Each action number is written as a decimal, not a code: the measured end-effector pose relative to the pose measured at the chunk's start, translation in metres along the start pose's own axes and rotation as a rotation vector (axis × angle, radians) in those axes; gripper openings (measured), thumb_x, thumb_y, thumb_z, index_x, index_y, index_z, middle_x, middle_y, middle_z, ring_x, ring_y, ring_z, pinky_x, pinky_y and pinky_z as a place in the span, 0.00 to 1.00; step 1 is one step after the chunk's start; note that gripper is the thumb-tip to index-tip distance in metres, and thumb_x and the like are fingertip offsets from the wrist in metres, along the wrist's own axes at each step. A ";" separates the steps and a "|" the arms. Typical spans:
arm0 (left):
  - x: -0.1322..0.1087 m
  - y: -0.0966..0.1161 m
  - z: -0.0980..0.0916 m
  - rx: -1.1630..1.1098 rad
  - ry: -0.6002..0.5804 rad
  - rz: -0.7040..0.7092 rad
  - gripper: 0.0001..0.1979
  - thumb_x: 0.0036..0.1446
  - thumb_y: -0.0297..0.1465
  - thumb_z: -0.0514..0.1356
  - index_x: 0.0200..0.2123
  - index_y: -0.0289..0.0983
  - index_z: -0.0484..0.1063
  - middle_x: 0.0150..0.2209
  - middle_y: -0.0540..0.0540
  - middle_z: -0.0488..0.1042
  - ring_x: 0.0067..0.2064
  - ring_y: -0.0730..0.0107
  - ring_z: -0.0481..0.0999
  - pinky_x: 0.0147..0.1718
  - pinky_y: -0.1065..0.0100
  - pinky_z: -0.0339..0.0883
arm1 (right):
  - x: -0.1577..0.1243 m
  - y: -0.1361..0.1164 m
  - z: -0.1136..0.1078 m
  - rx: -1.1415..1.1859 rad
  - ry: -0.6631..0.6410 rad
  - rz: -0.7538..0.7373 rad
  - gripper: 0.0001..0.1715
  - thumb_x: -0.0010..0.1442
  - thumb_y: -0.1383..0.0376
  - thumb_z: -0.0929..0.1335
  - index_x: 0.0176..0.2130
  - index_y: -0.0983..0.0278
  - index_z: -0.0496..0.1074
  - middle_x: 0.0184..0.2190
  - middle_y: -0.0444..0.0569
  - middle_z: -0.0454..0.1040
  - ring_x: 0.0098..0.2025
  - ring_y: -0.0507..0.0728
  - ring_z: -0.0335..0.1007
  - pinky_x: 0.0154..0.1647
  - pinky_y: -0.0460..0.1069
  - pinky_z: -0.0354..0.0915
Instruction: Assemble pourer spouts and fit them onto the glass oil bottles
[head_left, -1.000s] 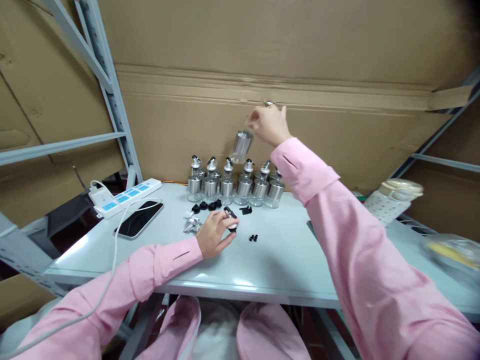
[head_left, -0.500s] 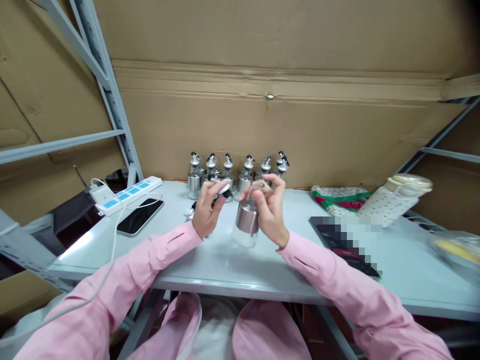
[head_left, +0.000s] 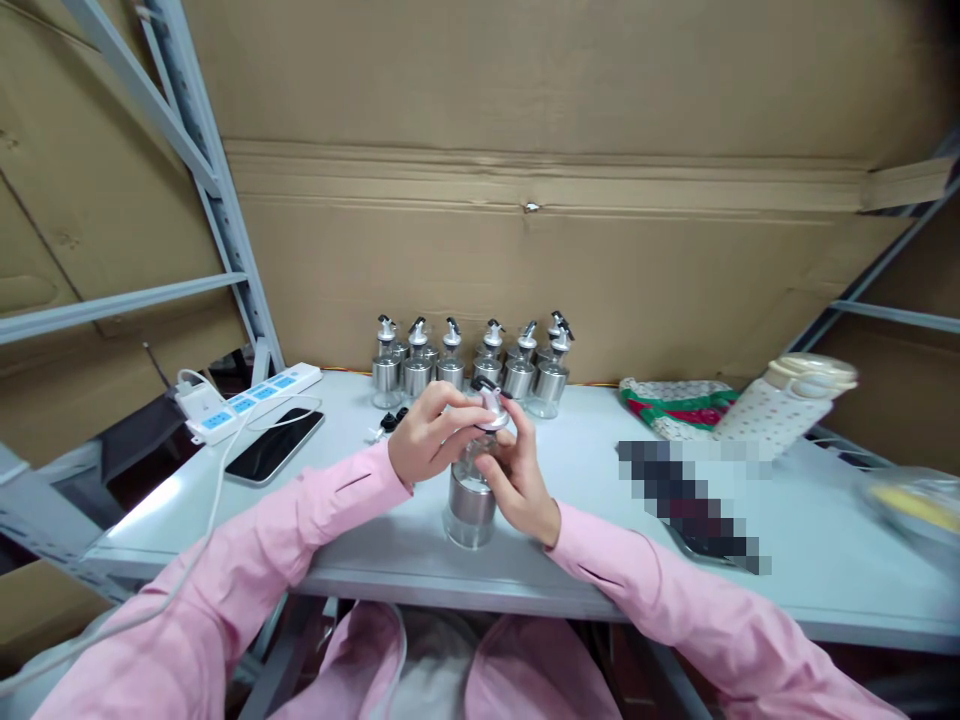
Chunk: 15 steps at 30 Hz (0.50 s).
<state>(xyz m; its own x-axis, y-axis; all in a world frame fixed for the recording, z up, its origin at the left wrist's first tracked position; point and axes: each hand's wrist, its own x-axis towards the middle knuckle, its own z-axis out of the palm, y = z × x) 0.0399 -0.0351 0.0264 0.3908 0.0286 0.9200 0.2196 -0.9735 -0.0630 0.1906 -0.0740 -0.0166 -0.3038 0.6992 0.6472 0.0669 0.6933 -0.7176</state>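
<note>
A glass oil bottle (head_left: pixel 471 508) with a steel band round its body stands near the table's front edge, tilted slightly. My right hand (head_left: pixel 523 482) is closed round its neck. Atop the neck sits a silver pourer spout (head_left: pixel 493 408) with a black flap, pinched by the fingers of my left hand (head_left: pixel 435 437). Whether the spout is fully seated in the neck is hidden by my fingers. Left of my left hand lie some loose black and silver spout parts (head_left: pixel 390 420), partly covered by it.
Several similar bottles (head_left: pixel 551 380) with spouts stand in rows along the cardboard wall (head_left: pixel 675 280). At left are a power strip (head_left: pixel 259 400) and a phone (head_left: pixel 275 445). A dark, pixelated object (head_left: pixel 690 510), patterned cloth (head_left: pixel 667 405) and white jug (head_left: pixel 787 400) lie at right.
My left hand has moved right and brought the spout onto the bottle's neck. The bottle has come down and nearer to me in my right hand.
</note>
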 end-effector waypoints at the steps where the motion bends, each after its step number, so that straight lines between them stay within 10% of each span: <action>1: -0.001 0.000 0.000 -0.004 0.003 0.007 0.10 0.61 0.28 0.51 0.46 0.41 0.64 0.39 0.46 0.66 0.40 0.69 0.67 0.41 0.65 0.66 | 0.000 0.001 0.000 -0.008 0.003 0.000 0.36 0.62 0.52 0.58 0.61 0.50 0.32 0.52 0.56 0.64 0.41 0.59 0.71 0.40 0.58 0.69; 15: -0.014 0.008 0.008 -0.191 -0.009 -0.092 0.16 0.58 0.35 0.46 0.49 0.37 0.54 0.41 0.42 0.60 0.43 0.63 0.63 0.39 0.61 0.64 | -0.005 -0.001 -0.001 -0.182 0.092 -0.197 0.31 0.56 0.67 0.66 0.54 0.48 0.49 0.58 0.54 0.49 0.59 0.62 0.55 0.42 0.57 0.71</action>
<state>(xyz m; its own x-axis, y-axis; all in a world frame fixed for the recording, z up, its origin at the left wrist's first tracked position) 0.0436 -0.0410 0.0099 0.3849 0.1209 0.9150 0.0813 -0.9920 0.0969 0.1929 -0.0780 -0.0183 -0.2404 0.5550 0.7964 0.1870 0.8316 -0.5230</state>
